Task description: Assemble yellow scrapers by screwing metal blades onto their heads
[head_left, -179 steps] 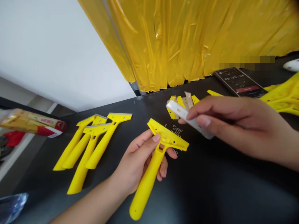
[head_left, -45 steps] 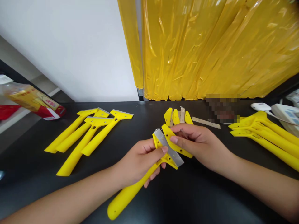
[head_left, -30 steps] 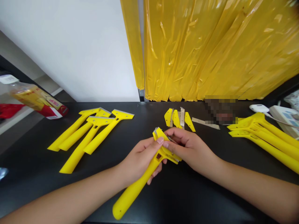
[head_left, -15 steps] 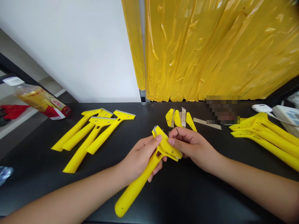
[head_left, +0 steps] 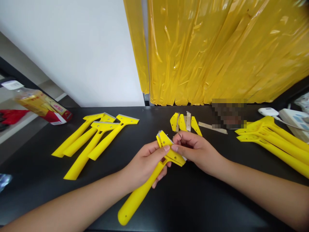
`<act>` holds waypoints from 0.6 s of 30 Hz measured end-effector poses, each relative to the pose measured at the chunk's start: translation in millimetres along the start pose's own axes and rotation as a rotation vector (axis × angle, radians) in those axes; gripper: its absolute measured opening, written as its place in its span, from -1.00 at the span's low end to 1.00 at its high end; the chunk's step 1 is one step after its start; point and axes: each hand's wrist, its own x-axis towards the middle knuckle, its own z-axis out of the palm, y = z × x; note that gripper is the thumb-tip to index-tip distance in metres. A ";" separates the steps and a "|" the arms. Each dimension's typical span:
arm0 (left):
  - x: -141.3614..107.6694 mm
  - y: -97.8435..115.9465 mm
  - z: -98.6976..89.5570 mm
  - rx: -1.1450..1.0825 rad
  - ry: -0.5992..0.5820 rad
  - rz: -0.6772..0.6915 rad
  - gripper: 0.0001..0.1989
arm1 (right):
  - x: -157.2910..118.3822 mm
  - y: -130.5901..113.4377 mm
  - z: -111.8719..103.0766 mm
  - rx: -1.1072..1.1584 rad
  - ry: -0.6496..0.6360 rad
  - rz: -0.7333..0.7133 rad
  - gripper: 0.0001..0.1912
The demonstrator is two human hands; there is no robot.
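Note:
My left hand (head_left: 147, 164) is closed round the neck of a yellow scraper (head_left: 138, 193), its thumb pressing on the cover plate of the head. The scraper's handle slants down toward the front edge of the table. At the head's right edge, my right hand (head_left: 193, 148) is closed in a pinch, thumb on the plate's edge and fingers curled behind. A strip of metal blade shows along that edge; a small dark thing by the right index finger is too small to name. Just beyond lie loose yellow cover plates (head_left: 196, 125) with blades (head_left: 188, 120) among them.
Several scrapers with blades (head_left: 103, 132) lie at left on the black table (head_left: 193, 199). Yellow scraper handles (head_left: 277, 141) are piled at right. A flat blade (head_left: 212, 127) lies near a blurred-out patch. A drink bottle (head_left: 43, 103) stands at far left, a white power strip (head_left: 294, 120) at right.
My left thumb has slid down and right across the cover plate, uncovering a screw or hole near its top. My right hand has shifted slightly left with the head.

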 end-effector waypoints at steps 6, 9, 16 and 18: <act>-0.6 1.4 -1.4 -0.044 -0.018 0.001 -0.56 | 2.5 -1.3 -5.0 0.031 -0.077 0.021 -0.64; -1.4 1.6 -0.8 -0.024 -0.011 -0.002 -0.54 | 2.1 0.9 -6.7 0.040 -0.102 0.039 -0.65; -0.6 -0.1 -0.6 0.007 -0.024 -0.010 -0.56 | 2.1 6.3 -6.7 0.030 -0.075 0.028 -0.65; -0.4 -0.2 -1.0 -0.002 -0.023 -0.020 -0.58 | 2.5 4.9 -6.5 0.029 -0.064 0.026 -0.65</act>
